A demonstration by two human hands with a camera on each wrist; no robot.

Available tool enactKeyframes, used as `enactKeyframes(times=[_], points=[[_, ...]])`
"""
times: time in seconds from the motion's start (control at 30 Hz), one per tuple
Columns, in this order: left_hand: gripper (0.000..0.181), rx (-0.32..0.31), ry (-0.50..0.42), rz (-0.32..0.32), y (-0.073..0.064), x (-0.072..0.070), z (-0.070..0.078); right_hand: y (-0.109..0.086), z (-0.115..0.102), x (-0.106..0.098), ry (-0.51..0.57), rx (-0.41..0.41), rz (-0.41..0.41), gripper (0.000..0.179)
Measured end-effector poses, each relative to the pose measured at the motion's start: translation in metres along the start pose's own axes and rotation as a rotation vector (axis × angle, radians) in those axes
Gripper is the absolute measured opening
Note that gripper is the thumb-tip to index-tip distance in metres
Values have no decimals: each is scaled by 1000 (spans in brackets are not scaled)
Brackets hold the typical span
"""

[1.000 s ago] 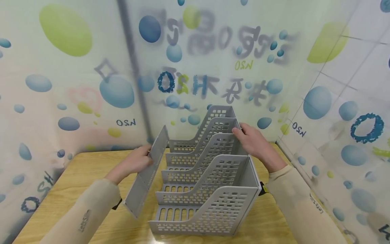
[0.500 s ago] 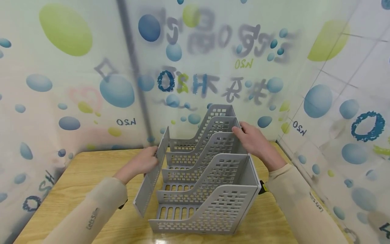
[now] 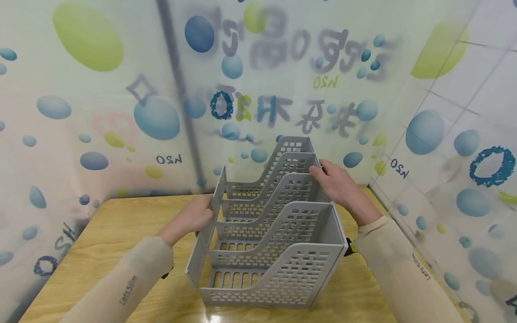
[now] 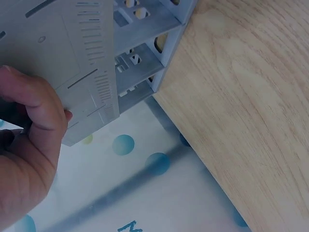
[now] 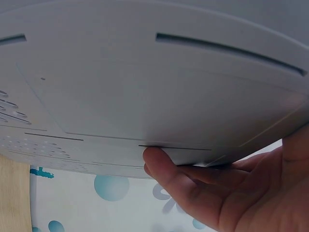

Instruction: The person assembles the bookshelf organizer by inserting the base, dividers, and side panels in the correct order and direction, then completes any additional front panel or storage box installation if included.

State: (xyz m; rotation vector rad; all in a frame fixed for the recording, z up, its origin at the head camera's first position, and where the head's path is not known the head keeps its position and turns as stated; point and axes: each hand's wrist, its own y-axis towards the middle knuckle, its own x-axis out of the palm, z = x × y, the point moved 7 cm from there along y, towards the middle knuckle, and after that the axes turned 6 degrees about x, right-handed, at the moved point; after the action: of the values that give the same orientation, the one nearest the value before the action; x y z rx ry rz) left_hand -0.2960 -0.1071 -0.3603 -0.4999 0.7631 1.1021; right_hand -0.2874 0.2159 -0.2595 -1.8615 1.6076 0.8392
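A grey plastic file organizer (image 3: 299,224) stands on the table, its perforated, sloping dividers parallel. My left hand (image 3: 194,214) holds a flat grey panel (image 3: 202,251) at the organizer's low front ends. The panel tilts slightly, its near end just left of the nearest divider. From the left wrist view, the left hand (image 4: 29,130) lies against the panel's slotted outer face; some fingers are hidden. On the tall back side, my right hand (image 3: 337,186) grips the organizer's upper edge. A digit of the right hand (image 5: 212,193) presses the smooth back wall in the right wrist view.
The wooden table (image 3: 117,251) extends left and right of the organizer. Behind it hangs a printed curtain (image 3: 250,89) with blue and green dots, close to the table's far edge. A black and yellow strap piece (image 3: 350,246) shows by the right sleeve.
My left hand has brought the panel rightward, closing the gap to the organizer's front ends. The right hand keeps its grip on the back edge, and the organizer stays in place.
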Motion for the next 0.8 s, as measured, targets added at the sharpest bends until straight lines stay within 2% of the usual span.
enactKeyframes(times=[0.33,0.53,0.8], points=[[29,-49,24,15,1,2,4,-1,1,0,10,2,-8,36],[30,-58,-10,64,-2,7,1,-1,1,0,6,6,-14,35],[36,-56,-7,140,-4,9,-1,-1,1,1,8,4,-16,36]])
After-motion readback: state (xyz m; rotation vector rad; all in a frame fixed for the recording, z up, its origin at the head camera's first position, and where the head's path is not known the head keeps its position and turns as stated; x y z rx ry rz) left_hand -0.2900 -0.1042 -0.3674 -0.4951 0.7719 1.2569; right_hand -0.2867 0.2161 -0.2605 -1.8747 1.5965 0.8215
